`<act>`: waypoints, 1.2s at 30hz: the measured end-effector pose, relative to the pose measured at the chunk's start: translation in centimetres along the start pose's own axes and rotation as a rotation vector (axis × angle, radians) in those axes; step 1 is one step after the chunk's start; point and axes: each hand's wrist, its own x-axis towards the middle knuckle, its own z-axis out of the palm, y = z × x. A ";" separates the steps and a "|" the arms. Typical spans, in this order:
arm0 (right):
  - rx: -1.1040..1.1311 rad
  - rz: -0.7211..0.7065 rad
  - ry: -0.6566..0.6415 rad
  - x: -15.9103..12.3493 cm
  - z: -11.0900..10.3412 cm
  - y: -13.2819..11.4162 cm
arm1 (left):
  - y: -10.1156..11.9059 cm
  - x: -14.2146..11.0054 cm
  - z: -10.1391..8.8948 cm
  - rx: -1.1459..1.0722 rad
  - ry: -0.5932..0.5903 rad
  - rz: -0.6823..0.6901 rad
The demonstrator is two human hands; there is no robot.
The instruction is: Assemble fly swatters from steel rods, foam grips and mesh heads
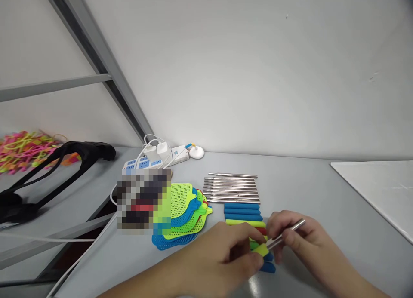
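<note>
My left hand (234,257) is closed around a yellow-green plastic handle (262,249), most of it hidden by the fingers. In my right hand (298,235) a shiny metal rod (295,225) is pinched between thumb and fingers. The rod's lower end meets the end of the handle; whether it sits inside cannot be made out. Beneath both hands lies a row of coloured handles (242,212), blue, yellow, red and green, partly covered. Just beyond them metal rods (232,188) lie side by side. Left of these is a pile of perforated fly swatter heads (181,199).
A white power strip (179,155) with plugs and cables stands at the back left, beside a round white disc (196,152). A black strap-like frame (80,160) and colourful tangled pieces (29,147) lie far left. A white sheet (380,186) rests at right.
</note>
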 end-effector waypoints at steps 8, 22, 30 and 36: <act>-0.232 0.062 0.129 0.9 -0.7 -1.8 | -1.4 0.7 -0.2 0.461 0.219 0.156; -0.860 -0.168 -0.113 1.5 -3.4 -4.8 | -2.8 1.4 -1.0 1.133 0.381 0.374; -0.992 -0.118 -0.097 -0.1 -5.6 -6.5 | -2.7 1.7 -0.7 1.259 0.374 0.411; -1.013 -0.074 -0.032 -1.2 -8.1 -7.7 | -2.0 1.1 -2.3 1.316 0.404 0.515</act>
